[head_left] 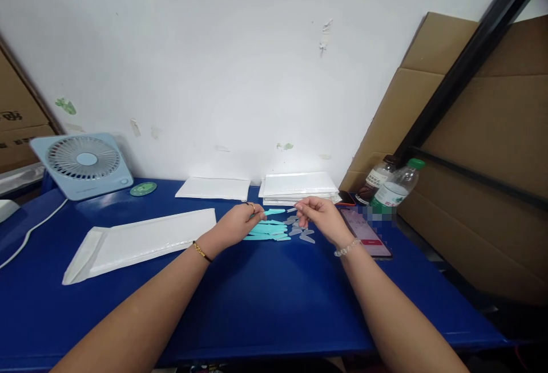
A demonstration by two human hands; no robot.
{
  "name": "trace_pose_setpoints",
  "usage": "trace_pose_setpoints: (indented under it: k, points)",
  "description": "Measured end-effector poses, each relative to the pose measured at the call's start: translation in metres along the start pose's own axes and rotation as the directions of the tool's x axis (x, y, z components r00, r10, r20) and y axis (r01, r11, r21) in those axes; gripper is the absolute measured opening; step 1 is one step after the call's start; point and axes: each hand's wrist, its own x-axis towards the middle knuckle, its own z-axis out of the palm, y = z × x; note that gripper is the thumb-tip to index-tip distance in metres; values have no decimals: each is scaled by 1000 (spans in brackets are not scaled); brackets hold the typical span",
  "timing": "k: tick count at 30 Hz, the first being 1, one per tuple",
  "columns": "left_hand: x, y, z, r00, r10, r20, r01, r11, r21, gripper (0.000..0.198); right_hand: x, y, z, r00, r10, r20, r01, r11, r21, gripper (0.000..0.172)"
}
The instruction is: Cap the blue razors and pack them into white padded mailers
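The blue table (274, 304) bears all the items; the turquoise strips (274, 228) serve as the reference for position. A long white envelope (158, 242) lies flat to the left of the strips, angled, its flap end outermost, which leaves the surface in front of the strips free for the forearms. A fan (86, 159) stands far to the left of the strips, tilted back, probably so as to direct air over the seat. A stack of white envelopes (299, 185) lies behind the strips, against the wall, apparently to stay accessible yet out of the way. A phone (363, 233) lies flat to the right of the strips. The left hand (237, 223) is above the strips' left end, thumb and fingers pinching one held strip (275, 211) so that its free end points right. The right hand (320, 216) is to the right of the strips, fingertips pinching one translucent sleeve (291, 210); this grip presumably leaves its left end exposed. Loose translucent pieces (295, 231) lie scattered beside the strips' right ends, within right-hand reach.
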Motion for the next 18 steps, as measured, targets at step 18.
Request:
trace_pose_setpoints:
  k: [18]
  points:
    - [0,3,5,1000,27,13,-27,999,-24,32,-3,6,23,1000,3,22,-5,996,88,31]
